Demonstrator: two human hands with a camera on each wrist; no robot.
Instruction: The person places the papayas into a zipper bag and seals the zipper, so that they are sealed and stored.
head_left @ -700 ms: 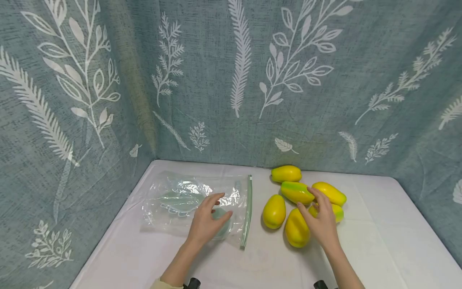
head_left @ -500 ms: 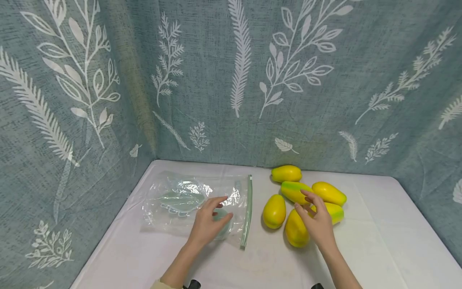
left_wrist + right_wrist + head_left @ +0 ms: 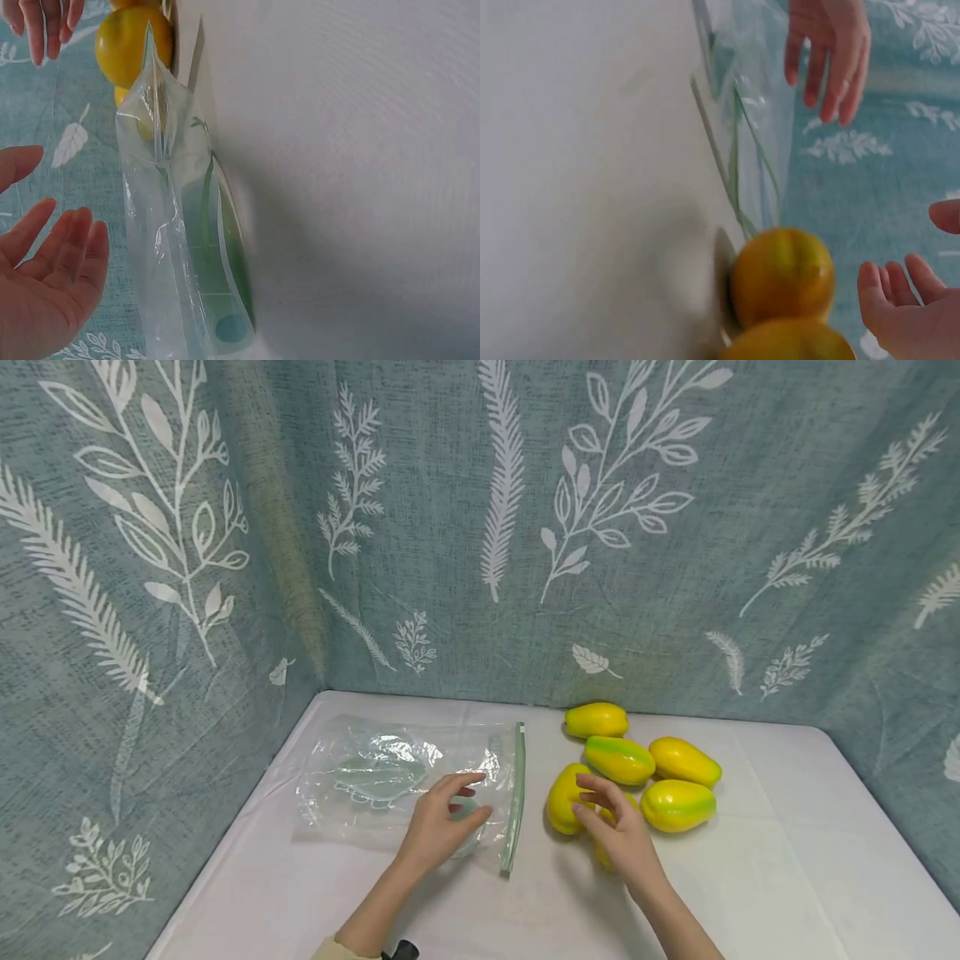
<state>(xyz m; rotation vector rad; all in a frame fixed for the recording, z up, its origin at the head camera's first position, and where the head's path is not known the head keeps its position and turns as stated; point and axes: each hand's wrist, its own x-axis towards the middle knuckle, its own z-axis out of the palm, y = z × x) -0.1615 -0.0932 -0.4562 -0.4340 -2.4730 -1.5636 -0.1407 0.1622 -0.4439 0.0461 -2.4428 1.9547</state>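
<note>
A clear zip bag (image 3: 322, 802) with a green seal strip (image 3: 514, 810) and pale green print lies flat on the left of the table. Over its right half hovers my left hand (image 3: 435, 827), fingers loosely bent; in the left wrist view this hand (image 3: 52, 281) is apart from the bag (image 3: 161, 225). My right hand (image 3: 622, 839) hangs above two yellow papayas, the left one (image 3: 562, 806) and a front one (image 3: 603, 857) that it mostly hides. Its fingers are relaxed and hold nothing; in the right wrist view they stay clear of the papaya (image 3: 780, 281).
Several more papayas lie behind and to the right: one at the back (image 3: 596, 721), a greenish one (image 3: 618, 760), and two on the right, upper (image 3: 684, 761) and lower (image 3: 678, 806). A leaf-patterned curtain (image 3: 450, 527) surrounds the white table (image 3: 787, 860).
My right hand has moved left and slightly toward me, from over the right-hand papayas to over the front left ones. My left hand has shifted slightly right above the bag.
</note>
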